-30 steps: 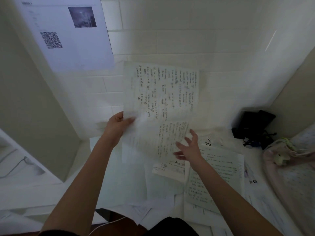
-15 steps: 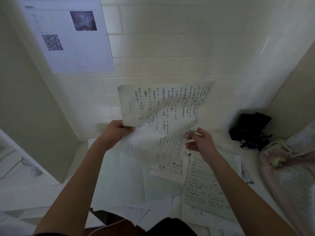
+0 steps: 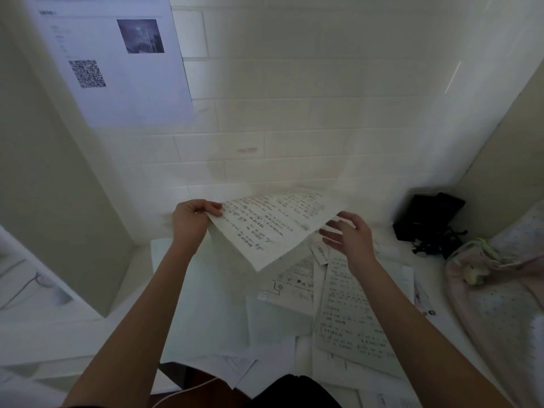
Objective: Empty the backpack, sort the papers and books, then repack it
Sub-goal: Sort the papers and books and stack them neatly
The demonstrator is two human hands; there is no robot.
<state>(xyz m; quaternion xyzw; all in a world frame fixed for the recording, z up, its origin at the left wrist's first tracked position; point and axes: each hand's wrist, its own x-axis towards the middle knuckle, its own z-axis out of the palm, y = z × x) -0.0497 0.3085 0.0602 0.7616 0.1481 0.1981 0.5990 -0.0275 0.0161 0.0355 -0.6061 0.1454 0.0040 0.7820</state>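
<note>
A handwritten sheet is tilted almost flat above the desk. My left hand pinches its left corner. At the sheet's right edge my right hand has its fingers spread; whether they touch the paper I cannot tell. Beneath lie several loose printed papers spread over the white desk. The pink backpack lies at the right edge of the desk.
A black bag with straps sits in the back right corner. A poster with a QR code hangs on the tiled wall. A beige partition stands on the left, another on the right.
The sheet, held upright before, has come down to nearly flat. My right hand gripped its right edge half a second ago and now has its fingers spread.
</note>
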